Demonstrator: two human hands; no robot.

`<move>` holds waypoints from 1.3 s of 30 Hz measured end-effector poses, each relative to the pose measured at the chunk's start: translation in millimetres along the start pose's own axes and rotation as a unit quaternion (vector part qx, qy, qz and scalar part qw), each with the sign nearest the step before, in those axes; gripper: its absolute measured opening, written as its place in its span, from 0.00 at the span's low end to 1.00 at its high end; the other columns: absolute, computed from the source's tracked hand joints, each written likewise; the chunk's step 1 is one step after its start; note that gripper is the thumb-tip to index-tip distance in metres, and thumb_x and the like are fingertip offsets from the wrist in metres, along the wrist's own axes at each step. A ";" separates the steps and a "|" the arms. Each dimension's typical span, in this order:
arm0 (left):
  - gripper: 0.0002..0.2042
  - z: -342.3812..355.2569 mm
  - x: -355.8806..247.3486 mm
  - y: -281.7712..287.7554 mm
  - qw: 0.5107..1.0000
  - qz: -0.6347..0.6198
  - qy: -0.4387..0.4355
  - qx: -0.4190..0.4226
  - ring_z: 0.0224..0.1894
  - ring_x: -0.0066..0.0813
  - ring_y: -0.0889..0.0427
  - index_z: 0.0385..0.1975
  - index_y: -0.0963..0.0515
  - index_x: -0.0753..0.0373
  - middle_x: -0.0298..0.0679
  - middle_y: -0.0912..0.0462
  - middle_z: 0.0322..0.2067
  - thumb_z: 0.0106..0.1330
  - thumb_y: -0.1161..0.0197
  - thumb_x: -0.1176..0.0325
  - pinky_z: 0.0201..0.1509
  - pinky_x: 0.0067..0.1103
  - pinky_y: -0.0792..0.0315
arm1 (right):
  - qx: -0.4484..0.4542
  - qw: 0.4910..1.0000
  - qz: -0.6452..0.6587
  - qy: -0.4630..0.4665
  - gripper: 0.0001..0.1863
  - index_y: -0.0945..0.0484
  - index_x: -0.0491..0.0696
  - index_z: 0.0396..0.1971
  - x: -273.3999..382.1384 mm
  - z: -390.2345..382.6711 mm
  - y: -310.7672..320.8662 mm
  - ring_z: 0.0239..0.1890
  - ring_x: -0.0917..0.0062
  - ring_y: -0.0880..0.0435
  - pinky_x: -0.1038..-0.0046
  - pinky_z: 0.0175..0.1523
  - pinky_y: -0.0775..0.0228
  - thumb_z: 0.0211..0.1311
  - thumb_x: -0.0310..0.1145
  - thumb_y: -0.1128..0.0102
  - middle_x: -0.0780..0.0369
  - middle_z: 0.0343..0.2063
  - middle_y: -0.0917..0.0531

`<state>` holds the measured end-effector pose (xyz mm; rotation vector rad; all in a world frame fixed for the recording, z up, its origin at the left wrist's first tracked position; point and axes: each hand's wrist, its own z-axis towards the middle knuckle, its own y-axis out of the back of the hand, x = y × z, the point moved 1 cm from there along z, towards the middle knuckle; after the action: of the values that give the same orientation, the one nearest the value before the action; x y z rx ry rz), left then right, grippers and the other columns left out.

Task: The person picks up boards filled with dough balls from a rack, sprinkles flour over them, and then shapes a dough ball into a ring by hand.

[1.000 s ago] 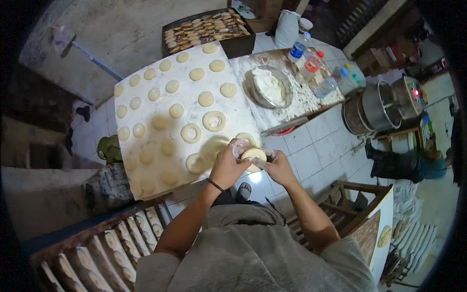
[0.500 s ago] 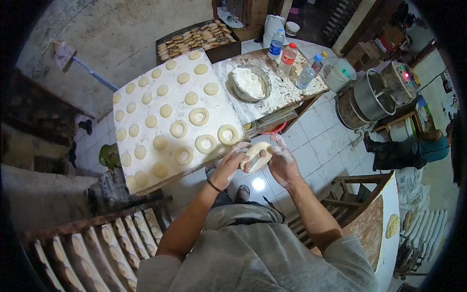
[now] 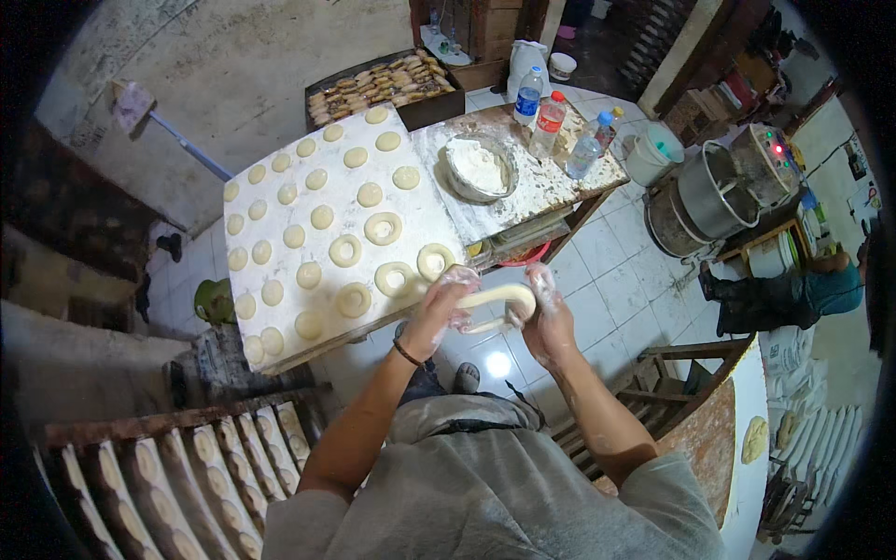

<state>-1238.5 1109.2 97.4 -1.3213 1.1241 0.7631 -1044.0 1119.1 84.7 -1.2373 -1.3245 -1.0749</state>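
Observation:
A pale dough ring hangs stretched between my two floury hands, just off the near right edge of the board. My left hand has its fingers hooked through the ring's left end. The ring's right end is looped on the fingers of my right hand. On the flour-dusted white board lie rows of round dough pieces. Several shaped dough rings rest along its side nearest my hands, one of them right beside my left hand.
Right of the board, a metal bowl of flour and plastic bottles stand on a floury table. A dark tray holds browned pieces. A dough mixer and another person are at right. Racked trays fill the lower left.
The dough ring has been pulled longer and wider between my hands. The view has shifted slightly, and the board's contents look the same.

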 end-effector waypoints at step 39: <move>0.18 224.7 16.1 225.5 0.942 0.323 -0.047 -0.081 0.51 0.39 0.26 0.52 0.25 0.67 0.46 0.22 0.45 0.65 0.39 0.64 0.58 0.30 0.33 | 0.051 0.976 -0.131 -0.166 0.18 0.26 0.35 0.54 -31.7 268.9 -118.7 0.48 0.75 0.21 0.73 0.54 0.29 0.68 0.28 0.45 0.57 0.47 0.19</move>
<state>-1399.2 1358.5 -19.2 -1.0265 1.4608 1.4087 -1186.2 1371.2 23.9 -1.2251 -1.8164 -0.9926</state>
